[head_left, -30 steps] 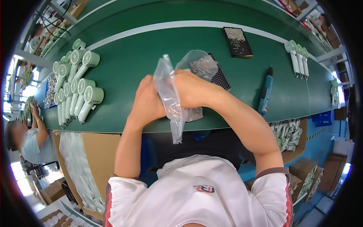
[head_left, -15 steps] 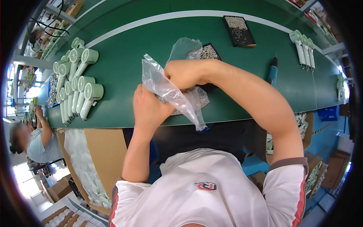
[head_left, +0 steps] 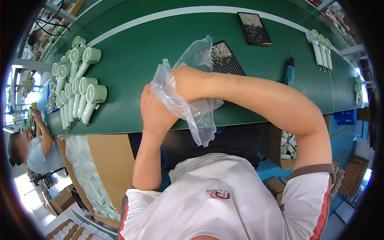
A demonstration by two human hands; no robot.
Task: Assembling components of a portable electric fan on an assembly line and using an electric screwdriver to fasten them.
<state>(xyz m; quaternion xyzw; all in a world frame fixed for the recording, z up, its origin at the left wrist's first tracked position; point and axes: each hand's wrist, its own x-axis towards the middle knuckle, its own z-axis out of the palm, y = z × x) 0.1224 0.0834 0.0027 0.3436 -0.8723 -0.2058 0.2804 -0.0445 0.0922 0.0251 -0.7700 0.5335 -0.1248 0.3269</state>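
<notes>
A: How are the two hands placed?
B: The left hand (head_left: 156, 109) and the right hand (head_left: 186, 82) are held together over the near edge of the green table (head_left: 124, 80). One clear plastic bag (head_left: 170, 92) is gripped by the left; by the right it is touched, but those fingers are hidden, so whether they are closed cannot be told.

A: What else can be counted?
B: Two black trays. The nearer tray (head_left: 231, 69), partly filled with small metal pieces, is seen just beyond the right forearm; the farther tray (head_left: 259, 38) is set well apart, toward the white line. One blue electric screwdriver (head_left: 289, 72) is partly covered by the right arm. Three pale green fans (head_left: 318, 51) are lined up at the right. About a dozen more fans (head_left: 87, 85) are grouped at the left; an exact count is prevented by overlap.

A: What has been changed since one second ago?
B: The bag, then bunched into a narrow strip between the hands, has been spread wider, with a flap raised beyond the right hand. More of the nearer tray has been uncovered. The right elbow has been swung outward, and the screwdriver's lower end, then visible, is now hidden.
</notes>
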